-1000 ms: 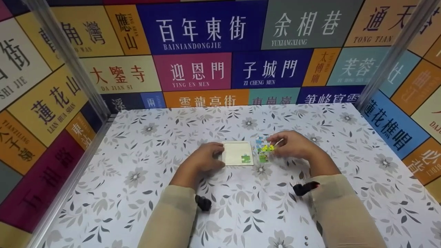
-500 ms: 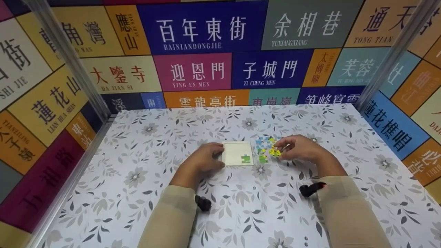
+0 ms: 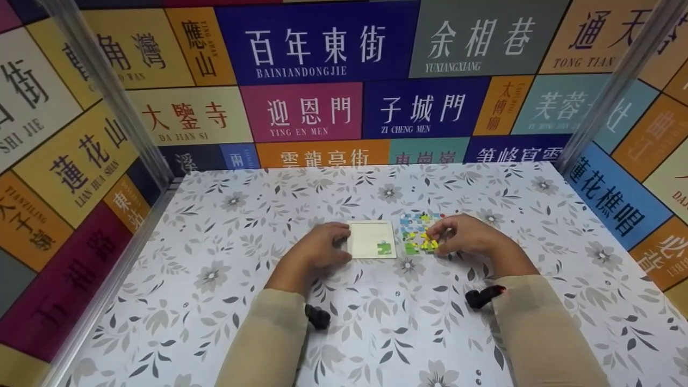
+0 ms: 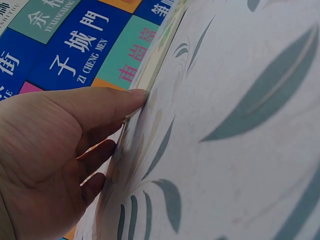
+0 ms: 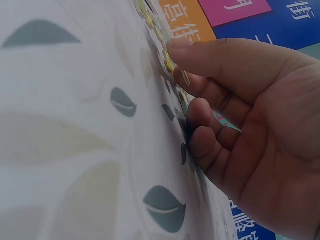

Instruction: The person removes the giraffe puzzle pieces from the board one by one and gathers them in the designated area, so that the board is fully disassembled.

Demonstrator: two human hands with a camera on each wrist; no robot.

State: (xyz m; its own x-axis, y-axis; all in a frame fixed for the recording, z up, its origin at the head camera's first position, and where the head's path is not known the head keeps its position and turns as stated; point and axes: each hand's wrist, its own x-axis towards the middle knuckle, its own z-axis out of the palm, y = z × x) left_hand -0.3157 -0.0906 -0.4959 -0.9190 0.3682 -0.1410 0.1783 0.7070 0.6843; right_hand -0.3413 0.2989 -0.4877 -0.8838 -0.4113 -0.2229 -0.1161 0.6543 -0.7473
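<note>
A white square puzzle board [image 3: 368, 236] lies flat on the table, with one green piece [image 3: 384, 248] set in its near right corner. My left hand [image 3: 342, 241] holds the board's left edge with curled fingers; in the left wrist view the thumb [image 4: 115, 102] presses against the board's edge [image 4: 150, 75]. A loose heap of blue, yellow and green puzzle pieces [image 3: 414, 228] lies just right of the board. My right hand [image 3: 434, 239] rests on the heap's near right side, its fingertips pinching a yellow piece [image 3: 429, 245]. The right wrist view shows the curled fingers [image 5: 200, 115] over yellow pieces [image 5: 169, 62].
The table [image 3: 269, 333] wears a white cloth with a grey leaf and flower print. Walls of coloured sign panels [image 3: 317, 48] close in the back and both sides, with metal posts [image 3: 102, 91] at the corners. Black wrist camera mounts [image 3: 317, 317] sit on both sleeves.
My right hand has moved from the heap's far side down to its near right and closed its fingertips on a yellow piece. The left hand and the board have stayed still.
</note>
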